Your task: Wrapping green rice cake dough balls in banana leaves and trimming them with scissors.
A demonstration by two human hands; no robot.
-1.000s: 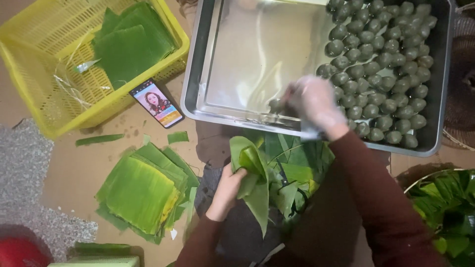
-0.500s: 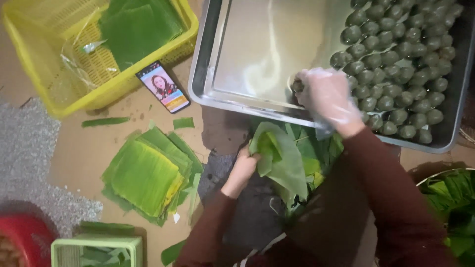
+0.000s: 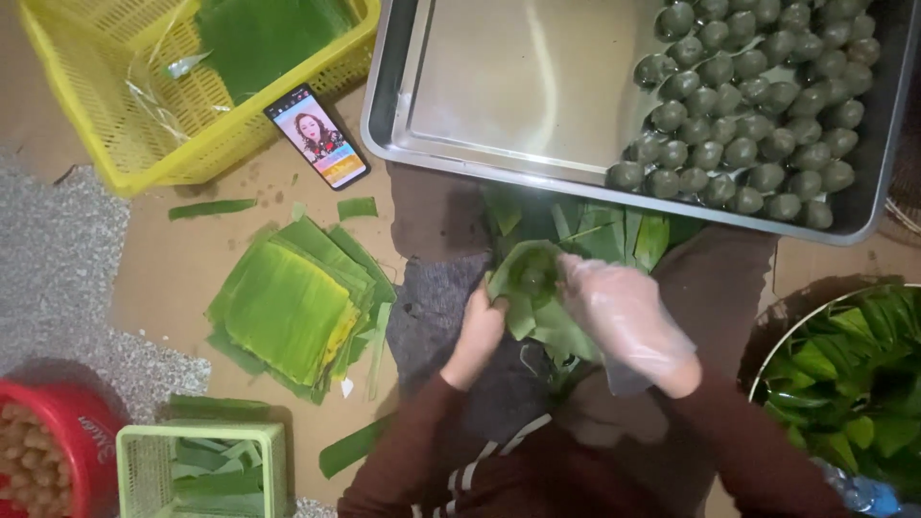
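My bare left hand (image 3: pixel 477 336) and my gloved right hand (image 3: pixel 628 321) meet over my lap, both holding a folded green leaf piece (image 3: pixel 530 288) with a dark ball cupped in it. More loose leaf strips (image 3: pixel 600 230) lie just beyond my hands. A steel tray (image 3: pixel 499 77) stands ahead, its right half filled with several dark green balls (image 3: pixel 758 105). A stack of cut banana-leaf squares (image 3: pixel 288 307) lies on the floor to the left of my left hand.
A yellow basket (image 3: pixel 115 115) with leaves stands at the upper left, a phone (image 3: pixel 317 136) beside it. A red tub (image 3: pixel 58 451) of brown balls and a small green basket (image 3: pixel 201 470) sit at the lower left. A bowl of leaves (image 3: pixel 854 384) is at the right.
My right hand has come back from the tray's balls to my lap and now joins my left hand on the leaf piece. The view has shifted down and closer.
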